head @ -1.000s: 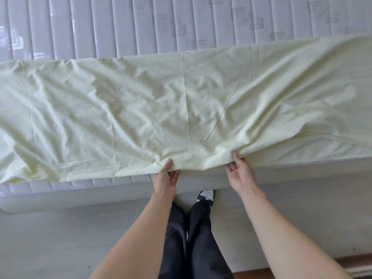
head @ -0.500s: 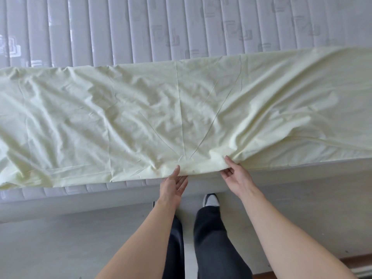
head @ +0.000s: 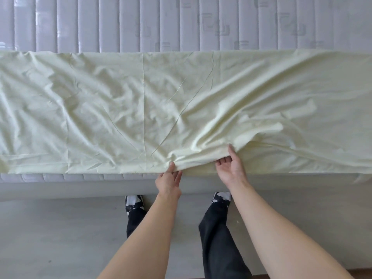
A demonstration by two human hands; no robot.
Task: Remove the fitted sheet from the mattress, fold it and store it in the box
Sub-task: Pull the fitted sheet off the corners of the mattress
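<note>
sheet (head: 141,109): off the corners, folded to a long band across mattress (head: 181,23), near edge at bed's lip | left hand (head: 168,183): thumb on top, fingers under, pinching the hem | right hand (head: 231,168): palm up, thumb over a raised fold, grip loose | advice: pinch all layers, lift evenly, carry to far edge, align hems before smoothing

- The fitted sheet (head: 141,109) is a pale yellow-green, plain, with no print.
- The mattress (head: 112,23) is light grey, quilted in straight parallel stripes, with faint darker grey blocky motifs scattered over it.
- The floor (head: 60,228) is a flat light grey.
- The trousers (head: 217,238) are black.
- The shoes (head: 133,202) are black and white.
</note>
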